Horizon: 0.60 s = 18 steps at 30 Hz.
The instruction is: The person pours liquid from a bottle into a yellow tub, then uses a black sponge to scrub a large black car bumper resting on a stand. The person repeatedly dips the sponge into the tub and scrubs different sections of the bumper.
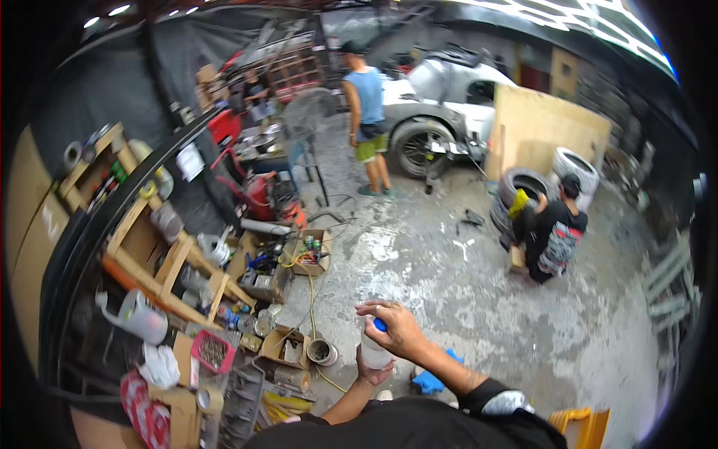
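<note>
A clear, whitish plastic bottle (372,350) with a blue cap (381,325) is held upright in front of my body, low in the middle of the view. My left hand (372,373) wraps round its lower part. From the right, my right hand (404,331) reaches over the top, its fingers curled about the blue cap. Whether the cap sits tight or loose cannot be made out. Below my right forearm a blue cloth or bag (429,382) lies on the concrete floor.
On my left, a wooden shelf frame (173,268), cardboard boxes (285,346), a bucket (323,352) and a yellow cable (313,299) crowd the floor. A yellow crate (591,426) is near right. One person (366,112) stands by a car (441,112); another (555,232) sits beside tires (523,184).
</note>
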### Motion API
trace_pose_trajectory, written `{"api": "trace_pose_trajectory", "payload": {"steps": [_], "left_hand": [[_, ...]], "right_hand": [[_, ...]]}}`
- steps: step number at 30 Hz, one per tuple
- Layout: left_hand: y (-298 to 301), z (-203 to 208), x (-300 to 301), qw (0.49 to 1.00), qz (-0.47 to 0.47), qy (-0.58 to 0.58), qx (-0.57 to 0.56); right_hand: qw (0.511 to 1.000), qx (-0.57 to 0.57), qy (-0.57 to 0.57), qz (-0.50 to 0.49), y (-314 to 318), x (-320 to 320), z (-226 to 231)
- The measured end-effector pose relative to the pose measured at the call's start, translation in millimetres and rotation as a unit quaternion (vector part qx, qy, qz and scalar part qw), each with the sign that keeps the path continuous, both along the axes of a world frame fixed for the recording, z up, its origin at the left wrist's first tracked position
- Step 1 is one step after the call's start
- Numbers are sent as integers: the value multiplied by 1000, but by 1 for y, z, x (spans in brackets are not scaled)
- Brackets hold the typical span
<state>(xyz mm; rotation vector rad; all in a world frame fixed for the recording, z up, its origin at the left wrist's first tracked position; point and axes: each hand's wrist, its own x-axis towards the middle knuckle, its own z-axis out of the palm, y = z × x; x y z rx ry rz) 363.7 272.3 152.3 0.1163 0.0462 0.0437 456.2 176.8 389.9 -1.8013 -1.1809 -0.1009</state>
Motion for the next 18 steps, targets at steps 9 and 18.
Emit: {"api": "trace_pose_trajectory", "payload": {"steps": [9, 18], "left_hand": [[97, -31, -34, 985, -9, 127, 113], [106, -58, 22, 971, -123, 147, 141]], "right_hand": [[955, -136, -110, -241, -35, 26, -39], [952, -153, 77, -252, -47, 37, -89]]}}
